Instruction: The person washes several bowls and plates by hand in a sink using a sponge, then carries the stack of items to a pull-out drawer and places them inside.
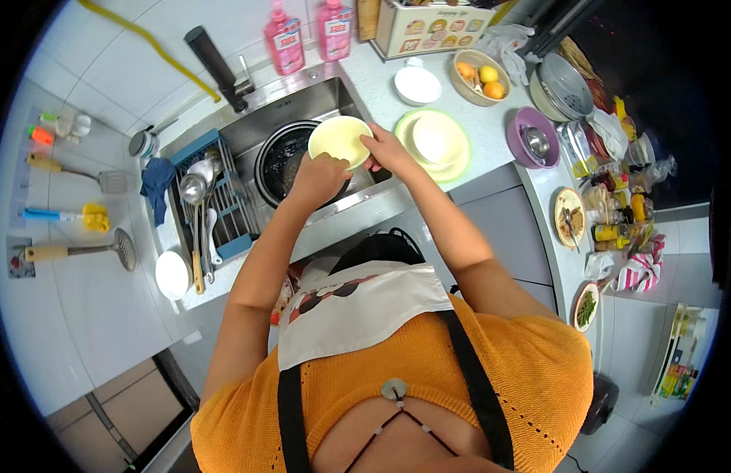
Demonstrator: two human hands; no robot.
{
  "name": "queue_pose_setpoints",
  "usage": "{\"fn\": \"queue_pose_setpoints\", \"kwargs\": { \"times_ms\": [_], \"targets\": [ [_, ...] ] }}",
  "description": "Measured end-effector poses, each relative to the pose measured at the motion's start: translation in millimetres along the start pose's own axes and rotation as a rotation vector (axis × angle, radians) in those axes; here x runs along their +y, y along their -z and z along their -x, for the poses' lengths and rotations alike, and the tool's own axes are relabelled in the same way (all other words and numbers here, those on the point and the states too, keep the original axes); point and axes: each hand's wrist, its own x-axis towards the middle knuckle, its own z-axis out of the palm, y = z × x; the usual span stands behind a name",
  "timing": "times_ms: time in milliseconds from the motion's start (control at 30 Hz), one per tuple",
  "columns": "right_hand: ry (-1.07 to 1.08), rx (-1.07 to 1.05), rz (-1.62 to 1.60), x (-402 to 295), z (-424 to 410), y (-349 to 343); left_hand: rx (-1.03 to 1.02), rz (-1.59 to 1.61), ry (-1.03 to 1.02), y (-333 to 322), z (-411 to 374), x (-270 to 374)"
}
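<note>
Over the steel sink, both my hands hold a pale yellow bowl, whose inside faces me. My left hand grips its lower left rim, fingers bent over the edge. At the right rim is my right hand, thumb inside and fingers outside. Below the bowl, a dark round pan sits in the sink, partly hidden by the bowl and my left hand. Right of the sink, a small white bowl rests on a green-rimmed plate. Whether the held bowl contains water is unclear.
A blue dish rack with ladles spans the sink's left part, below the black faucet. Two pink soap bottles stand behind. On the right counter are a white bowl, a fruit basket and a purple basin.
</note>
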Motion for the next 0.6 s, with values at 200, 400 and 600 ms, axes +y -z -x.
{"fn": "queue_pose_setpoints", "kwargs": {
  "times_ms": [200,400,600],
  "targets": [
    [0.047,0.334,0.049,-12,42,45,0.054,0.102,-0.254,0,-48,29],
    [0.083,0.628,-0.067,11,62,104,0.274,0.475,-0.225,-14,-92,58],
    [0.067,0.710,-0.006,32,64,135,0.099,0.605,-0.160,-53,-117,69]
  ]
}}
